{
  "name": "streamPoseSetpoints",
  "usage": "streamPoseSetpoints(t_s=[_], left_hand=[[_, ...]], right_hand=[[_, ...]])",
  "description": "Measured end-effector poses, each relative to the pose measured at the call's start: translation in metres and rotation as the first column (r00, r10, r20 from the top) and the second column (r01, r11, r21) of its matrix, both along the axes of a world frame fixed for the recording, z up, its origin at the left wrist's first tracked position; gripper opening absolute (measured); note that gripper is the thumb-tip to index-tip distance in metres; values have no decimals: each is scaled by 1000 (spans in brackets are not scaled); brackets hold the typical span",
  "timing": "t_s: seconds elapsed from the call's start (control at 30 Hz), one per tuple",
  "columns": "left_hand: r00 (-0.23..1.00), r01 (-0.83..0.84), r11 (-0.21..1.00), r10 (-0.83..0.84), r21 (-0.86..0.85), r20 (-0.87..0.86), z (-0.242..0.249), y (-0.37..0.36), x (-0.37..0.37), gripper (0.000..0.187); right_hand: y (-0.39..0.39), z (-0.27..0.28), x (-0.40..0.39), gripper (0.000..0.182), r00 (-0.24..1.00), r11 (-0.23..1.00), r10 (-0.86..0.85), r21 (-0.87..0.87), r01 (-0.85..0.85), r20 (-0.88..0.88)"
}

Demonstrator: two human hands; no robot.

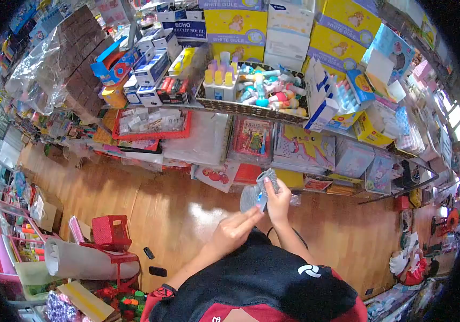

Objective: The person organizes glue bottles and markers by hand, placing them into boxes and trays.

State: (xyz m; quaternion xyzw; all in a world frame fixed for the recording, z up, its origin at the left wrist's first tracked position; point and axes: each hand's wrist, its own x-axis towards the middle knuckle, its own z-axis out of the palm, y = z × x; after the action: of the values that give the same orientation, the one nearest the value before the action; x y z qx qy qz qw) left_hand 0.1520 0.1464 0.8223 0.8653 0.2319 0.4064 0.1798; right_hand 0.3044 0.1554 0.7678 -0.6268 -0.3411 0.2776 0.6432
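A grey, soft-looking cloth piece (pixel 248 199) with a small blue mark is held up in front of my body, between me and the lower shelf. My right hand (pixel 277 204) grips its right side, the thumb lying over the upper part. From the lower left, my left hand (pixel 232 232) reaches in with its fingers pressed together at the bottom edge of the cloth. What kind of cloth article it is, I cannot make out. Part of it is hidden behind the fingers.
Ahead, a shelf carries a basket (pixel 224 107) of small colourful bottles, yellow glue boxes (pixel 235 38) and a red tray (pixel 152 124) of small packets. On the wooden floor (pixel 176 214) at left are a red plastic stool (pixel 111 232), a white roll (pixel 87 260) and a dark phone-like object (pixel 158 271).
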Motion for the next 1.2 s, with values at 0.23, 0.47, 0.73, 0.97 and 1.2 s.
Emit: streamPoseSetpoints(t_s=[0.23,0.47,0.73,0.97,1.2], left_hand=[[969,232,969,-239,-86,-69,14,19,23,32],[981,-12,994,34,-112,193,2,76,38,24],[501,-447,651,750,-613,432,21,144,35,18],[246,-637,640,697,-429,674,43,184,11,15],[297,-618,726,572,-302,765,94,228,-6,21]], right_hand=[[42,1,-2,15,989,993,87,-67,-96,-118],[91,14,15,22,977,980,196,-14,-198,-84],[138,32,56,46,716,813,568,-143,-564,406],[158,42,59,57,457,693,611,-157,-704,646],[171,42,36,50,570,739,644,-223,-635,509]])
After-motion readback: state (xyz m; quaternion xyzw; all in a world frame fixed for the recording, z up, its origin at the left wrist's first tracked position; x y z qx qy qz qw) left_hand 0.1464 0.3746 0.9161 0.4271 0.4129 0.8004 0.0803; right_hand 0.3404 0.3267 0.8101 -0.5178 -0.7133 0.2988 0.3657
